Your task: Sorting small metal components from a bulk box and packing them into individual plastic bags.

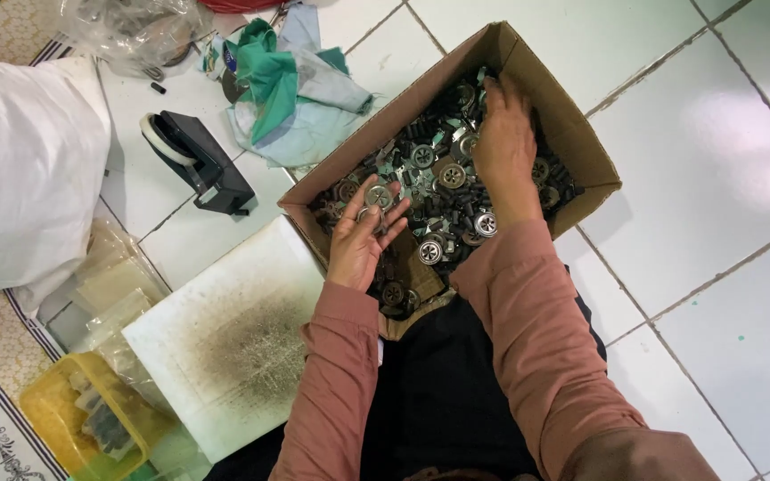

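A brown cardboard box (pixel 581 134) lies open on the white tiled floor, filled with several small round metal discs and black parts (pixel 434 200). My left hand (pixel 360 240) is at the box's near left side, palm up, with round metal discs (pixel 376 198) held in its fingers. My right hand (pixel 503 142) reaches deeper into the box, palm down, fingers buried among the parts at the far side; whether it grips any is hidden. Both arms wear pinkish-brown sleeves.
A stained white board (pixel 225 338) lies left of the box. A black tape dispenser (pixel 198 160), green and blue cloth (pixel 291 85), a white sack (pixel 24 169), clear plastic bags (pixel 113 285) and a yellow container (pixel 91 423) lie to the left.
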